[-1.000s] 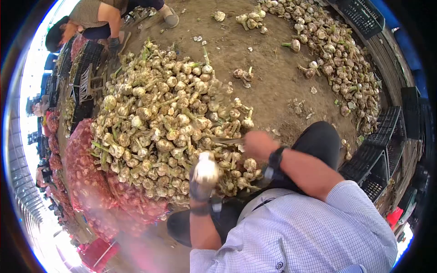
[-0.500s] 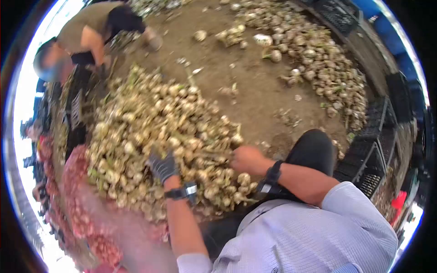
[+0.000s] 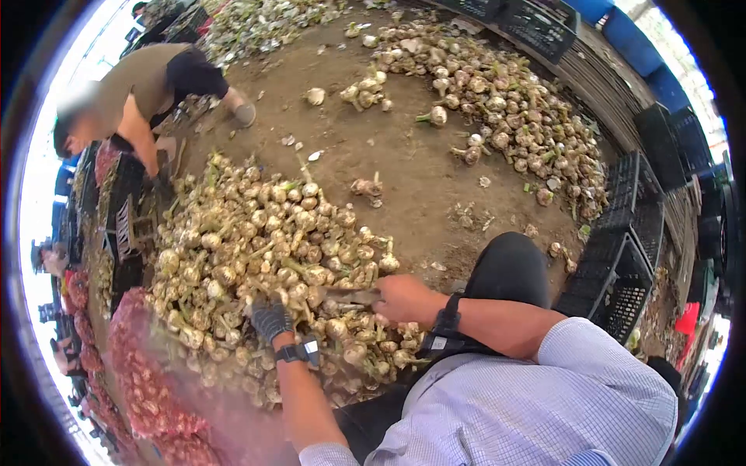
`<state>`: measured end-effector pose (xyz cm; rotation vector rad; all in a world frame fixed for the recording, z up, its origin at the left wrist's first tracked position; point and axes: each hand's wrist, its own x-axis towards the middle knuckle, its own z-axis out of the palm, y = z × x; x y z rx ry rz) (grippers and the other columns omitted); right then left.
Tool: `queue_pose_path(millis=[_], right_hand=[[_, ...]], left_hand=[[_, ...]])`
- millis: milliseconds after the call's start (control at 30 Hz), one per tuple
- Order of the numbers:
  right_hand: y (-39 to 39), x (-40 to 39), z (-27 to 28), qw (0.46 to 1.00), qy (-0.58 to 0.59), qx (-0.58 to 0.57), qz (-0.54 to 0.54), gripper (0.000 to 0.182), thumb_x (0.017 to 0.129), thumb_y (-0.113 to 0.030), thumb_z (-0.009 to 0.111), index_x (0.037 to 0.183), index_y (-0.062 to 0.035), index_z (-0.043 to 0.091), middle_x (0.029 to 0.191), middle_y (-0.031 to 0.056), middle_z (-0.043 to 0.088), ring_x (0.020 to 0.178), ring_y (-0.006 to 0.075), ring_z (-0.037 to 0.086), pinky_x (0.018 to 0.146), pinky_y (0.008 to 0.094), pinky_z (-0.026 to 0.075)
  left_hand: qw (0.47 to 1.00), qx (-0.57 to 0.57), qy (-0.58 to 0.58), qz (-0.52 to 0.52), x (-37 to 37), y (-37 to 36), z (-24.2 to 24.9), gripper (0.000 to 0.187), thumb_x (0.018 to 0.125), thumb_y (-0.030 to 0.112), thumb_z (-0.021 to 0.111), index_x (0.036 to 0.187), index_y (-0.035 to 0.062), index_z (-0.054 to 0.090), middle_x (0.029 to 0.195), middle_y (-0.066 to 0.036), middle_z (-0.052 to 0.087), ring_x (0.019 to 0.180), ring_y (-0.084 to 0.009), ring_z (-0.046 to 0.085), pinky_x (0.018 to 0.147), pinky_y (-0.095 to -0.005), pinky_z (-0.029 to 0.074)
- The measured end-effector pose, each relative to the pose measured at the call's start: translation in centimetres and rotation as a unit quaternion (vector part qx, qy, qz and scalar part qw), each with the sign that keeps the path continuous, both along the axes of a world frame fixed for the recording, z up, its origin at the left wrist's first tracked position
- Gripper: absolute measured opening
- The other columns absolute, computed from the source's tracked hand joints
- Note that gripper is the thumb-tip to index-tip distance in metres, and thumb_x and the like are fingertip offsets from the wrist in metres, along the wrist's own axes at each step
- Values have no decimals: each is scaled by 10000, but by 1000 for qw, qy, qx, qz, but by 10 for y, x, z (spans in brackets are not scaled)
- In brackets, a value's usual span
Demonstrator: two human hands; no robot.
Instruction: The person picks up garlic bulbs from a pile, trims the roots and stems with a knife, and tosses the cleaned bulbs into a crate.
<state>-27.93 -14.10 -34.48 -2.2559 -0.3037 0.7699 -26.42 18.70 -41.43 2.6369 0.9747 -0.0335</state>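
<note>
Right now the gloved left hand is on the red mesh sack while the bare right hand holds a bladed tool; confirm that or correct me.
The left hand's place is wrong: the head view shows the gloved left hand at the garlic heap, while the bare right hand holds a bladed tool.

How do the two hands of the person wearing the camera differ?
The left hand wears a dark glove, while the right hand is bare. The left hand is down at the near garlic heap, its grip unclear; the right hand is closed around a flat, blade-like tool. Both have a dark band on the wrist.
</note>
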Motion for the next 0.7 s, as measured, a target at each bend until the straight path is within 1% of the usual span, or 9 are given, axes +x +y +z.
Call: queue_pose_path(millis=[67, 100, 167, 267, 333, 400, 500, 600, 700], right_hand=[[-1, 2, -2, 999, -22, 6, -29, 344, 783, -290, 588, 866, 38, 653, 757, 224, 638, 717, 368, 633, 695, 475, 496], [3, 2, -3, 999, -30, 12, -38, 345, 783, -290, 588, 882, 34, 651, 773, 225, 639, 720, 369, 632, 695, 476, 492], [7, 8, 13, 998, -3, 60, -19, 303, 772, -264, 609, 884, 16, 642, 758, 215, 628, 717, 377, 616, 677, 475, 476], [23, 9, 22, 995, 14, 94, 15, 274, 760, -242, 637, 887, 0, 643, 753, 205, 620, 718, 366, 607, 661, 460, 466], [27, 6, 26, 992, 7, 118, 34, 265, 751, -236, 650, 882, -6, 648, 747, 204, 617, 709, 359, 607, 648, 450, 466], [37, 1, 31, 985, -4, 164, 49, 257, 741, -235, 659, 870, -13, 653, 732, 207, 614, 690, 359, 607, 629, 445, 465], [47, -5, 29, 972, -84, 157, 155, 291, 717, -255, 674, 873, -9, 660, 738, 211, 624, 681, 375, 609, 639, 450, 479], [47, 5, -19, 960, 43, -166, 223, 329, 705, -288, 674, 866, -1, 662, 746, 211, 637, 698, 386, 615, 666, 457, 495], [38, -6, -30, 985, -40, -82, 149, 330, 748, -302, 636, 830, 16, 654, 732, 204, 645, 691, 392, 616, 677, 455, 505]], left_hand=[[971, -174, -163, -2, -30, 42, -37, 413, 860, 325, 659, 1101, -6, 607, 1144, -205, 616, 1027, -318, 601, 841, -468, 487], [981, 37, -106, -156, -55, 43, -27, 369, 874, 281, 635, 1103, -7, 603, 1129, -190, 620, 1048, -307, 584, 867, -457, 478], [958, 8, -90, -271, -85, 0, 16, 306, 888, 217, 595, 1104, -1, 595, 1079, -155, 632, 1027, -290, 585, 857, -429, 497], [749, -642, -123, 110, -94, -62, 84, 295, 899, 226, 580, 1063, -17, 612, 1078, -128, 626, 1023, -236, 589, 869, -376, 485], [811, -571, -112, -52, -105, -64, 81, 260, 878, 207, 613, 1036, 2, 632, 945, -97, 656, 849, -191, 641, 713, -333, 529], [597, -791, -85, 101, -112, -78, 93, 259, 865, 216, 634, 1024, 12, 643, 881, -98, 664, 758, -184, 654, 643, -305, 537], [521, -850, -54, 54, -116, -81, 99, 267, 856, 211, 640, 995, -17, 652, 832, -122, 660, 686, -203, 652, 592, -309, 545], [610, -776, -94, 134, -131, -78, 124, 300, 839, 209, 631, 997, -46, 619, 790, -131, 649, 606, -223, 641, 515, -318, 529], [593, -795, -95, 82, -133, -67, 111, 339, 833, 267, 643, 990, -31, 611, 788, -121, 647, 650, -224, 654, 549, -307, 536]])
